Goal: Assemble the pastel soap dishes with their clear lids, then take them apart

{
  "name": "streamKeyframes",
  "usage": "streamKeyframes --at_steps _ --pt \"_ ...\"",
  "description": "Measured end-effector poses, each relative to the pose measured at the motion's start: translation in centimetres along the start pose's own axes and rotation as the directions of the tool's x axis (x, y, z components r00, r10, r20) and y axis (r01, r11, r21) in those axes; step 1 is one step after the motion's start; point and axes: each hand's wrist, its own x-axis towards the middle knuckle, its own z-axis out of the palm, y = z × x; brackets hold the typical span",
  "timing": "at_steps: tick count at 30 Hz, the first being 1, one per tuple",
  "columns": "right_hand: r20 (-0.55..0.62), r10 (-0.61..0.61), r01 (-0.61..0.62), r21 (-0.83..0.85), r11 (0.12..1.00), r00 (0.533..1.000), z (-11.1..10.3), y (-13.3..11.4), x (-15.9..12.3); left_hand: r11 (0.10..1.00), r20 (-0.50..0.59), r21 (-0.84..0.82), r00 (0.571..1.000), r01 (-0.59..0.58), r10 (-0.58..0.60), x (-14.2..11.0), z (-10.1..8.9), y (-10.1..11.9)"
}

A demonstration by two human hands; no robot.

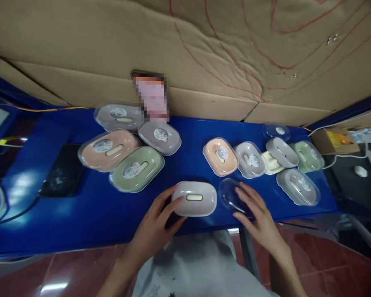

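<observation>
In front of me on the table sits a light grey oval soap dish (200, 206) with a cream slot in its top. My left hand (160, 218) grips its left end, the index finger resting on top near the slot and the thumb at the near side. Just right of the dish, apart from it, is a clear plastic lid (230, 196). My right hand (257, 214) has its fingers and thumb closed around the lid's right side. No lid covers the grey dish between my hands.
On the blue table (185, 161), several lidded dishes, including a green one (137, 169), stand left. More lie right, around an uncovered grey dish (281, 152), a cream base (272, 163) and a loose clear lid (275, 131). A phone (151, 97) leans on the cardboard wall (95, 49).
</observation>
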Motion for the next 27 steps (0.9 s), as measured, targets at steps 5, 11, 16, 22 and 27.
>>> streamKeyframes --at_steps 5,11,16,22,27 --pt "0.077 -0.311 0.315 -0.050 0.948 0.947 3.1 -5.1 3.6 0.996 0.047 -0.080 0.998 -0.045 0.049 0.7 1.3 0.2" --pt "0.157 -0.426 0.449 -0.157 0.880 0.891 4.2 -6.0 5.9 0.999 0.056 -0.050 0.998 0.002 0.001 0.5 0.6 -0.6" --pt "0.232 -0.446 0.483 -0.141 0.864 0.865 2.6 -6.4 6.6 0.999 0.040 -0.022 0.999 0.027 -0.026 0.6 0.6 -0.6" --pt "0.262 -0.422 0.471 -0.163 0.867 0.868 2.3 -7.3 6.5 1.000 0.056 -0.022 0.998 0.013 -0.012 0.8 0.3 -0.3" --pt "0.265 -0.418 0.468 -0.160 0.869 0.869 2.2 -7.4 6.3 0.999 0.049 0.020 0.998 -0.042 0.041 1.0 -0.1 -0.3"
